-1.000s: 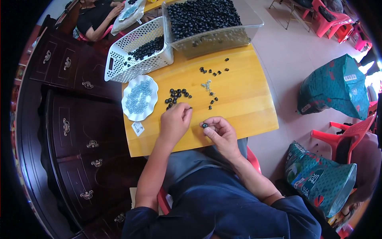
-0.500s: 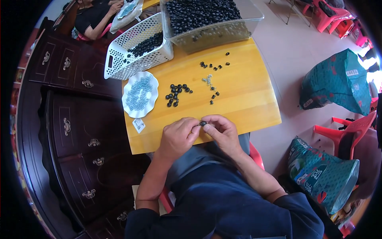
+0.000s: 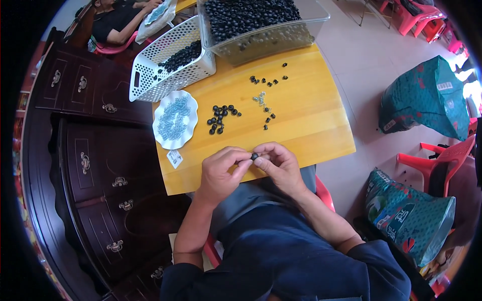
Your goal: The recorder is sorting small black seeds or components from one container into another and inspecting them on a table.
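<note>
A small round black plastic part (image 3: pixel 254 156) is pinched between the fingertips of both hands, over the near edge of the table. My left hand (image 3: pixel 219 173) is closed at its left side, thumb and forefinger meeting at the part. From the right, my right hand (image 3: pixel 282 169) grips it between thumb and curled forefinger. Beyond my hands lies a group of round black parts (image 3: pixel 219 122). Smaller black pieces (image 3: pixel 267 120) and clear little pieces (image 3: pixel 260 99) are scattered to their right. A scalloped white plate (image 3: pixel 192 119) at the left holds pale blue clear pieces (image 3: pixel 173 118).
A white perforated basket (image 3: pixel 140 83) and a large clear bin (image 3: pixel 266 50), both with black parts, stand at the table's (image 3: pixel 311 120) far side. A white label (image 3: pixel 174 158) lies by the plate. Dark drawers (image 3: pixel 100 170) flank the left; teal sacks (image 3: pixel 419 100) and red chairs (image 3: pixel 427 160) the right. Another person (image 3: pixel 113 25) sits far left.
My left thumb and fingers have shifted slightly on the small black part, which shows more plainly now. The view has moved a little; the scattered pieces look the same.
</note>
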`<action>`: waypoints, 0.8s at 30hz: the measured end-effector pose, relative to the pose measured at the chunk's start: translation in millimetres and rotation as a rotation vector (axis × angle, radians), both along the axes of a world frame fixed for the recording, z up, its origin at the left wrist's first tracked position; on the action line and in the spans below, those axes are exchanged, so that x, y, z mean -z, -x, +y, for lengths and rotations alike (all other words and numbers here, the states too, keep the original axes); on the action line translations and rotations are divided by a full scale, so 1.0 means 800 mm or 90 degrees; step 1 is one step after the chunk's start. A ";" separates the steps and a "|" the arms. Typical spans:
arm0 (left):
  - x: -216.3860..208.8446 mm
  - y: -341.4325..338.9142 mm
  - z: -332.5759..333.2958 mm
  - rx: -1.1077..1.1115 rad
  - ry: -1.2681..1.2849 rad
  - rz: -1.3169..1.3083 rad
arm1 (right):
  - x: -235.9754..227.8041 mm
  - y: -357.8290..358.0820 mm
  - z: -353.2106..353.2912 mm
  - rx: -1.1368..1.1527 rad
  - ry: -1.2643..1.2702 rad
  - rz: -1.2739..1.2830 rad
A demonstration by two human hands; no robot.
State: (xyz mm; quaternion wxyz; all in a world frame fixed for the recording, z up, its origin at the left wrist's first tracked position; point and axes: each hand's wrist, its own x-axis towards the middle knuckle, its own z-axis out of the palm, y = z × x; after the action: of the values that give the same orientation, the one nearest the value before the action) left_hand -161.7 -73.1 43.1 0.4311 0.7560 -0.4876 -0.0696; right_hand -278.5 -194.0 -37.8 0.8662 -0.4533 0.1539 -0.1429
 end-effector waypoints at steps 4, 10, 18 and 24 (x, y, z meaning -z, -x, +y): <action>0.000 0.000 0.003 -0.021 -0.015 0.095 | 0.006 -0.001 -0.002 -0.012 -0.064 -0.049; -0.001 0.000 0.004 -0.021 -0.008 0.116 | 0.005 -0.001 -0.002 -0.028 -0.100 -0.051; 0.000 0.004 0.006 -0.042 -0.008 0.137 | 0.001 0.001 -0.004 -0.034 -0.114 -0.051; 0.007 0.001 0.015 -0.029 -0.012 0.274 | 0.000 0.003 -0.006 -0.067 -0.129 -0.069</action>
State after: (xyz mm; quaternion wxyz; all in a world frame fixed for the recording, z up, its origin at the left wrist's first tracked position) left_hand -162.4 -60.8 37.3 0.5196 0.7384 -0.3664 -0.2247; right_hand -280.7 -198.5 -37.5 0.9210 -0.3626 0.0963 -0.1052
